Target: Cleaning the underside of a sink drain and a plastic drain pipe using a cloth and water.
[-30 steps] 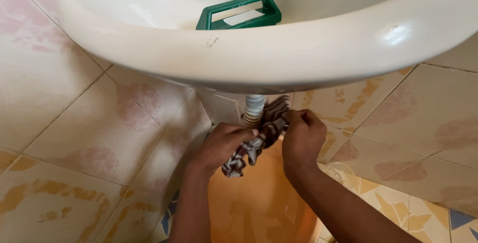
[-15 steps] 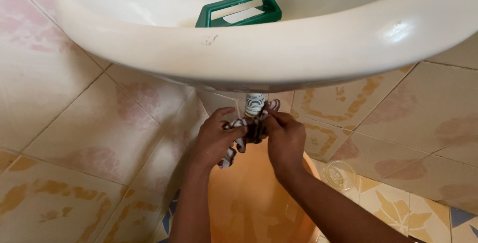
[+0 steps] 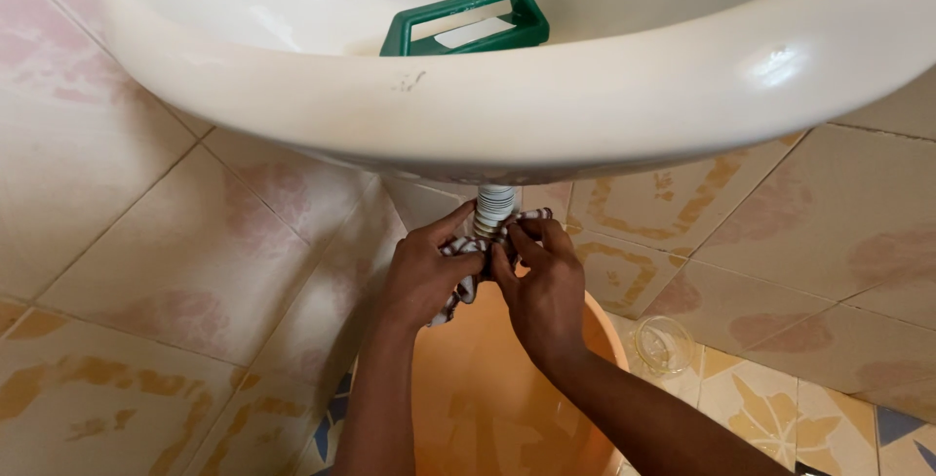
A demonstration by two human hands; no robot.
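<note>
Below the cream washbasin (image 3: pixel 546 115) and above the orange bucket (image 3: pixel 487 398), your left hand (image 3: pixel 421 276) and right hand (image 3: pixel 542 286), 2 closed grips, pinch the striped cloth (image 3: pixel 466 247) against the ribbed drain pipe (image 3: pixel 494 208).

Soft, even daylight fills the view, bright on the cream basin (image 3: pixel 585 96), where a white glare spot sits on the right of its rim and a smaller one inside the bowl. Beneath the basin the light drops off, so the ribbed drain pipe (image 3: pixel 494 205) and both hands sit in mild shadow. Focus is fairly sharp at the centre, with slight softness and wide-angle bending towards the edges
</note>
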